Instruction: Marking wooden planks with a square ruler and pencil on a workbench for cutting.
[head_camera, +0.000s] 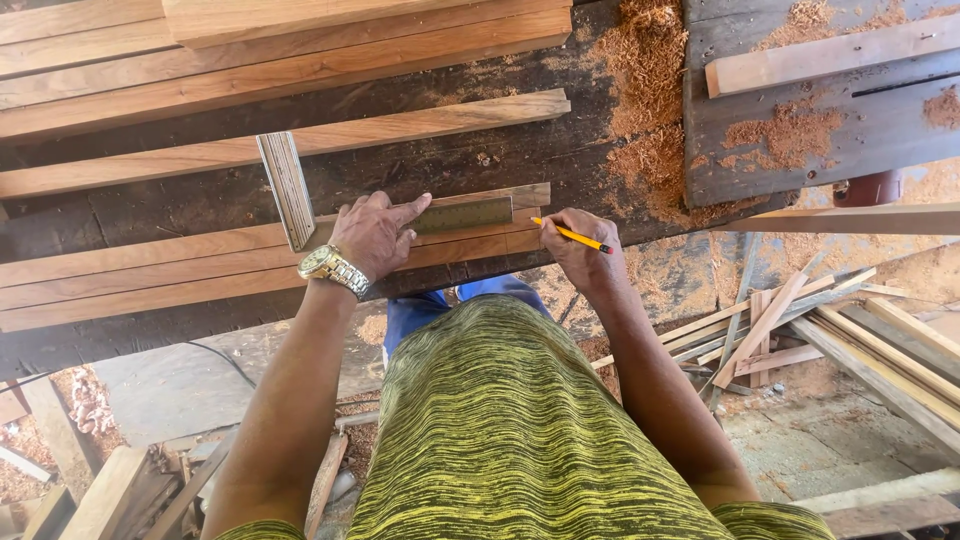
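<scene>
My left hand (375, 235), with a gold wristwatch on its wrist, presses flat on a metal try square (462, 215) laid across long wooden strips (150, 268) on a dark workbench (420, 165). The square's other arm (287, 188) sticks up toward the far side. In my right hand (575, 248) is a yellow pencil (572, 235), its tip at the right end of the ruler blade, near the strips' cut ends.
More planks (280, 50) are stacked at the back of the bench. Sawdust (645, 90) is heaped at the right beside a dark table with a wooden fence (830, 55). Offcuts (790, 325) and scrap wood litter the floor below.
</scene>
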